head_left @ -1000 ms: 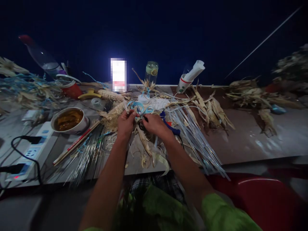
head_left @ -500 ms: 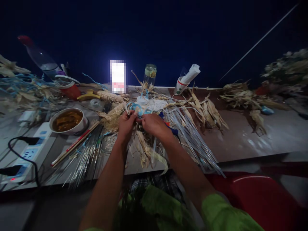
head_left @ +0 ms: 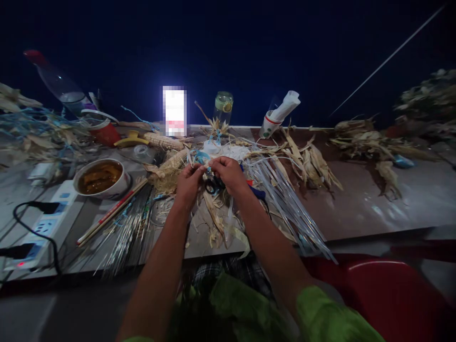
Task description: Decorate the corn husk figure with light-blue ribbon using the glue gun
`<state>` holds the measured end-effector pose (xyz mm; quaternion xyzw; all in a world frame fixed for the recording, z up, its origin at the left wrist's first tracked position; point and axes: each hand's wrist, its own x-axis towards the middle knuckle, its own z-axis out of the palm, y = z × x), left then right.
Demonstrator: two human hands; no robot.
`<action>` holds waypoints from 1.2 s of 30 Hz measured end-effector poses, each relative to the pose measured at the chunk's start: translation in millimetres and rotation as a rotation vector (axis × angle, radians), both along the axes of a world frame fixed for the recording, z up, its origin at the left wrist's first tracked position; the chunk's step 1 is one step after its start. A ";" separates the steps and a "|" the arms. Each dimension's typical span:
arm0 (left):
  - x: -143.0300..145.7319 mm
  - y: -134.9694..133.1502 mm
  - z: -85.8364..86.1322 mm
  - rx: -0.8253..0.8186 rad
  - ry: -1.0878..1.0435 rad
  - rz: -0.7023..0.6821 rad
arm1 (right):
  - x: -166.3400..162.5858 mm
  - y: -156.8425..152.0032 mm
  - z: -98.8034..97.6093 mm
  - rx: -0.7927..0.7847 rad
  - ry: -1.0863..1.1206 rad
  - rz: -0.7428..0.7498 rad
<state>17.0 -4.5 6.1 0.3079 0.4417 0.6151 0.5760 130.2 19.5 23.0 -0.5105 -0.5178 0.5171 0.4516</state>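
Note:
My left hand [head_left: 190, 179] and my right hand [head_left: 228, 175] meet above the middle of the littered table, thumbs and forefingers pinched together. Between their fingertips is a small pale piece that looks like corn husk [head_left: 205, 164]; its exact shape is too small to make out. Just behind the fingers lies a light-blue ring-shaped thing [head_left: 201, 156]. Under my right hand show the black handles of what seem to be scissors [head_left: 211, 185]. Dry corn husks [head_left: 213, 213] are scattered below my wrists. Left of my left hand rest corn cobs [head_left: 173, 164] and a tuft of fibres [head_left: 162, 183].
Thin metal wires [head_left: 130, 232] and red-tipped sticks [head_left: 110, 213] lie left. A bowl of brown liquid [head_left: 124, 183] stands near a power strip [head_left: 53, 223]. Clear rods [head_left: 292, 209] and husks [head_left: 313, 164] lie right. Behind are a lit screen [head_left: 174, 109], a jar [head_left: 223, 107] and a paper cup [head_left: 269, 126].
My right hand has lifted and turned slightly, its fingertips staying close to my left hand's. The black handles beneath it now show more clearly.

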 end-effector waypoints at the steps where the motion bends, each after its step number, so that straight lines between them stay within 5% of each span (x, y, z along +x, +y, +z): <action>1: -0.4 0.6 0.4 -0.015 -0.035 0.000 | -0.4 -0.1 -1.6 -0.030 0.039 0.007; 10: -2.1 1.6 3.7 -0.068 -0.155 -0.013 | -0.3 2.7 -10.9 -0.006 0.036 -0.019; 14: -4.0 6.9 -6.1 0.002 -0.060 0.098 | 11.3 2.2 -2.3 0.147 -0.337 -0.106; 19: -8.1 10.1 -10.9 0.046 -0.007 0.186 | 14.1 -11.8 10.6 0.203 -0.948 0.187; 24: -7.6 8.6 -8.7 0.034 -0.050 0.184 | -0.5 -25.1 6.7 0.164 -1.284 0.274; 36: -8.7 12.3 -9.4 0.092 -0.099 0.235 | -8.9 -19.0 6.6 0.136 -1.359 0.357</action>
